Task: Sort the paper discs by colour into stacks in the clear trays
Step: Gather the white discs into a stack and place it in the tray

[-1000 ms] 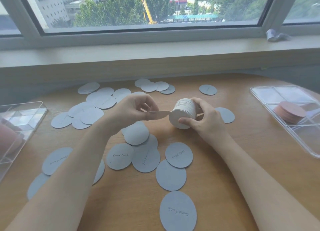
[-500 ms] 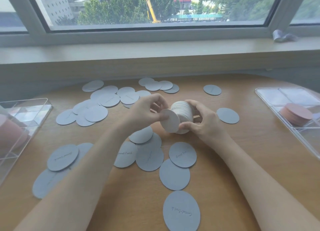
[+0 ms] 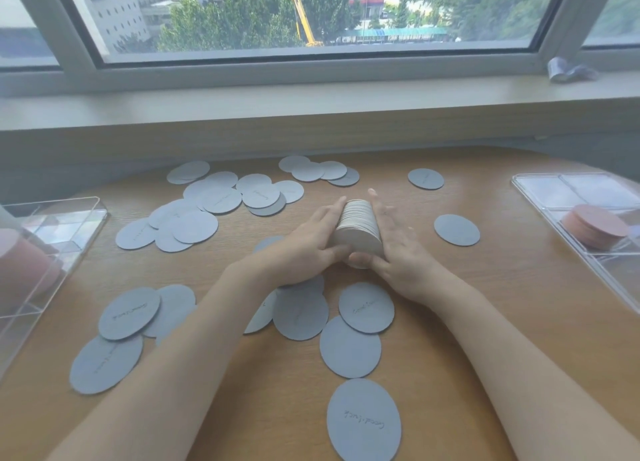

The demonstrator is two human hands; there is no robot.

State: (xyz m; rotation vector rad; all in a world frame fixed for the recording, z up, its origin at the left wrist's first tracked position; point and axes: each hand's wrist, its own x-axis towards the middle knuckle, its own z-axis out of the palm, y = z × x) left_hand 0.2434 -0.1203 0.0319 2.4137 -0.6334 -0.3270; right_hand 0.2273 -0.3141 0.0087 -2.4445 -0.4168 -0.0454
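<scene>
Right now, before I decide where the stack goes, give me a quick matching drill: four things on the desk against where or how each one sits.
Things:
1. cream stack
2. pink stack
3. blue discs
4. crumpled wrapper

States:
A. on the window sill
B. pressed between left hand and right hand
C. inside the right tray
D. loose across the table

Pairs: 1-B, 2-C, 3-D, 4-A

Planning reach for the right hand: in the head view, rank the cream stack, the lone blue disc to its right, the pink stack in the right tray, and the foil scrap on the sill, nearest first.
1. Cream stack: held against the right hand.
2. Lone blue disc: on the table, just right.
3. Pink stack: in the right tray, table's right edge.
4. Foil scrap: on the sill, far right.
</scene>
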